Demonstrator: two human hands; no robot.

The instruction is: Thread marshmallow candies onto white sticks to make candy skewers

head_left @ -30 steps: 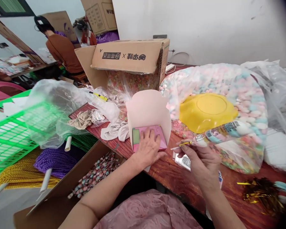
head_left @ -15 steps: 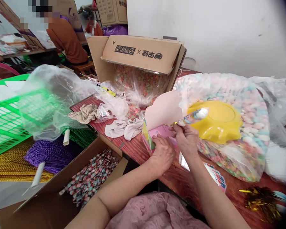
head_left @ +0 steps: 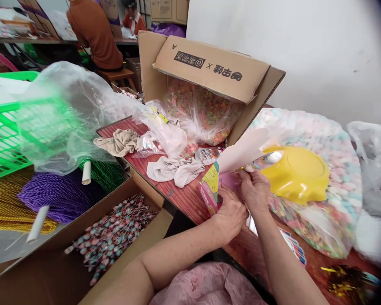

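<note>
My left hand (head_left: 231, 214) grips the near wall of a small pink printed paper box (head_left: 209, 186). The box has a yellow and green side panel and a pale scalloped lid flap (head_left: 241, 150) standing up. My right hand (head_left: 256, 192) pinches the gold-tied end of a slim clear bag of marshmallows (head_left: 268, 159) just above the box's right side. That bag tilts away to the right. The inside of the box is mostly hidden by my hands.
A yellow scalloped plate (head_left: 296, 176) rests upside down on large bags of marshmallows and gummies (head_left: 339, 182). A cardboard carton (head_left: 214, 70) stands behind cloths (head_left: 174, 169). Lollipop-like sticks (head_left: 114, 233) fill a carton below left, near a green basket (head_left: 3, 140). Two people sit farther back.
The view has shifted, so most things sit differently in it. The lid flap has tilted more upright, and the box's printed side shows more. Both hands keep their holds.
</note>
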